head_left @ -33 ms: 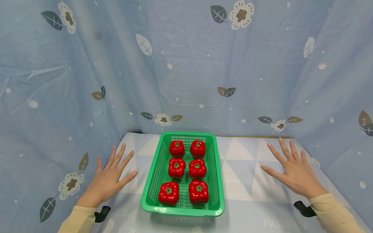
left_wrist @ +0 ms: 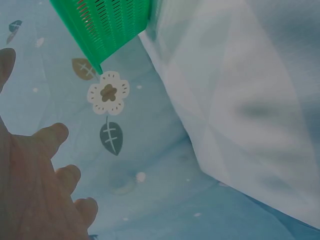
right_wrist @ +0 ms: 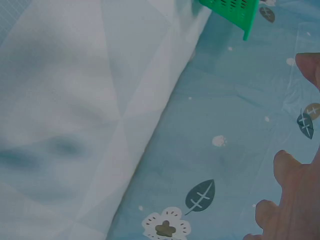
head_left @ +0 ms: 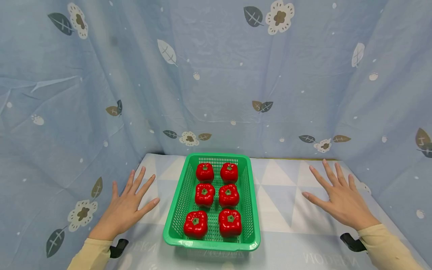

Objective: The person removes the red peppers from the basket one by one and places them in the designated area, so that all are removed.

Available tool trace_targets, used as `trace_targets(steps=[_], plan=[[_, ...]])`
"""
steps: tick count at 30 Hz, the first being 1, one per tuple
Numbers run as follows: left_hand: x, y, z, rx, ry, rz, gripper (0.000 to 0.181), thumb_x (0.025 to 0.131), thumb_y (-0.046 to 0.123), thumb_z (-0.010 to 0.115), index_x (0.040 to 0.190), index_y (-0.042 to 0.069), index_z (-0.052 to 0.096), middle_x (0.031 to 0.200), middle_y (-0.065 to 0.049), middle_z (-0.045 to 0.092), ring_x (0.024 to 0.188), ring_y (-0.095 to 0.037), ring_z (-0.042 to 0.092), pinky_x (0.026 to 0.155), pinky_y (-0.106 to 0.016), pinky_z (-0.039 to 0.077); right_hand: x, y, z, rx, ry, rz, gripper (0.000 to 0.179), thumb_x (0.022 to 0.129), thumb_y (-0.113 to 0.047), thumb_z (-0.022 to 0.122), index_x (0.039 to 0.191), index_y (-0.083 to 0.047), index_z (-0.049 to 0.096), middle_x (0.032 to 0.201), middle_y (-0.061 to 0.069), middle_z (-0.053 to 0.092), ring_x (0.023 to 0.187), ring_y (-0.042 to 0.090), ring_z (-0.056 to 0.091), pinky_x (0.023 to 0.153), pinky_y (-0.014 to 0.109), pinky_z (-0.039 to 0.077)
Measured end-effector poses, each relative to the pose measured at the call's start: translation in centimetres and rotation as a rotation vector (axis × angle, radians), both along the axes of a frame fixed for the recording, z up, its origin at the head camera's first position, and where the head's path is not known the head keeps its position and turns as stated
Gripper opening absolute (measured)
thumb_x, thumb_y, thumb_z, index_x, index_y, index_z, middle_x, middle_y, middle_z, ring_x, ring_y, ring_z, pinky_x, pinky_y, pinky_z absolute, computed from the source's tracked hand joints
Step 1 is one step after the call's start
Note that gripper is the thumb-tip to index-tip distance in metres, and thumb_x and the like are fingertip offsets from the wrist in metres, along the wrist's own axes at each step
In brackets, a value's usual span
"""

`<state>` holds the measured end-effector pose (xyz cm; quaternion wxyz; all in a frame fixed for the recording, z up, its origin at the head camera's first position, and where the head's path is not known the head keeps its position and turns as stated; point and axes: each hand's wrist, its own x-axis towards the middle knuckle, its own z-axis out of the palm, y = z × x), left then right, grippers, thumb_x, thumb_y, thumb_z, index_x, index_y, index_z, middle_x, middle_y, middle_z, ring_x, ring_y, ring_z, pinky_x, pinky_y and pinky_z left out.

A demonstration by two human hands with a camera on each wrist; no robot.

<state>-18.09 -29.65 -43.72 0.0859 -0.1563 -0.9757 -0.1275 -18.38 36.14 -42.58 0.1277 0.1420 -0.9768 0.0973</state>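
A green plastic basket [head_left: 212,245] with perforated walls stands on the table at the middle of the head view. Several glossy red bell peppers [head_left: 229,195] with green stem tops sit in it in two columns. To the basket's left, my left hand [head_left: 125,210] is held palm down with fingers spread and holds nothing. On the far right, my right hand [head_left: 343,200] is likewise spread and holds nothing, farther from the basket than the left. Both wrist views show a corner of the basket, with fingertips apart from it.
A table [head_left: 276,202] covered in a pale cloth with triangles lies under the basket. Blue curtains [head_left: 216,82] printed with flowers and leaves enclose it at the back and both sides. A black strap [head_left: 119,248] shows at the left wrist, another [head_left: 352,243] at the right.
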Motion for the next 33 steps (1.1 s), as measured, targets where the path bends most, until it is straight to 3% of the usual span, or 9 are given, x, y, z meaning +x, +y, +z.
trace_targets(steps=[10, 13, 18, 21, 27, 29, 33], plan=[[-0.1, -0.2, -0.5, 0.021, -0.003, -0.006, 0.083, 0.11, 0.061, 0.057, 0.177, 0.027, 0.022, 0.184, -0.003, -0.008, 0.167, -0.04, -0.007, 0.112, -0.091, -0.01, -0.1, -0.3, 0.0, -0.015, 0.003, 0.013, 0.097, 0.104, -0.06, 0.068, 0.178, -0.03, 0.014, 0.182, 0.009, -0.011, 0.164, 0.051, -0.012, 0.12, 0.085, -0.001], [-0.1, -0.1, -0.6, 0.032, -0.019, -0.004, 0.083, 0.11, 0.061, 0.056, 0.177, 0.027, 0.022, 0.184, -0.007, -0.002, 0.166, -0.046, 0.003, 0.113, -0.092, 0.002, -0.2, -0.5, 0.3, -0.032, 0.0, 0.025, 0.097, 0.103, -0.059, 0.07, 0.178, -0.032, 0.014, 0.183, 0.006, -0.012, 0.164, 0.052, -0.009, 0.118, 0.087, 0.005], [0.3, 0.5, -0.3, 0.102, -0.064, -0.013, 0.08, 0.112, 0.059, 0.055, 0.177, 0.027, 0.022, 0.181, -0.017, 0.018, 0.156, -0.055, 0.032, 0.109, -0.087, 0.031, -0.2, -1.3, 0.8, -0.081, -0.026, 0.047, 0.097, 0.103, -0.058, 0.071, 0.178, -0.036, 0.015, 0.183, 0.003, -0.011, 0.164, 0.052, -0.008, 0.118, 0.087, 0.009], [0.5, 0.9, -0.3, 0.164, -0.096, -0.03, 0.078, 0.113, 0.056, 0.054, 0.178, 0.028, 0.021, 0.178, -0.021, 0.024, 0.153, -0.056, 0.038, 0.105, -0.083, 0.041, -0.1, -1.9, 1.1, -0.12, -0.06, 0.06, 0.096, 0.103, -0.058, 0.072, 0.178, -0.036, 0.015, 0.183, 0.002, -0.01, 0.164, 0.05, -0.009, 0.12, 0.084, 0.009], [0.6, 1.6, -1.0, 0.28, -0.209, -0.069, 0.074, 0.114, 0.057, 0.053, 0.177, 0.035, 0.022, 0.177, -0.017, 0.03, 0.157, -0.05, 0.035, 0.11, -0.079, 0.04, 0.2, -3.6, 1.7, -0.159, -0.098, 0.07, 0.101, 0.1, -0.062, 0.075, 0.177, -0.042, 0.013, 0.183, -0.006, -0.005, 0.168, 0.04, 0.0, 0.096, 0.084, 0.042], [0.5, 1.8, -1.3, 0.333, -0.251, -0.098, 0.072, 0.114, 0.055, 0.054, 0.176, 0.037, 0.022, 0.177, -0.013, 0.03, 0.159, -0.048, 0.033, 0.113, -0.078, 0.038, 0.2, -4.2, 1.8, -0.178, -0.104, 0.082, 0.103, 0.098, -0.063, 0.077, 0.176, -0.045, 0.013, 0.183, -0.009, -0.003, 0.168, 0.037, 0.004, 0.092, 0.083, 0.046], [0.3, 2.4, -1.9, 0.466, -0.323, -0.196, 0.07, 0.116, 0.042, 0.056, 0.177, 0.033, 0.021, 0.178, -0.012, 0.026, 0.157, -0.05, 0.036, 0.116, -0.075, 0.038, 0.0, -5.1, 1.9, -0.248, -0.124, 0.14, 0.109, 0.093, -0.06, 0.084, 0.176, -0.045, 0.014, 0.183, -0.01, -0.002, 0.165, 0.043, 0.017, 0.101, 0.083, 0.041]])
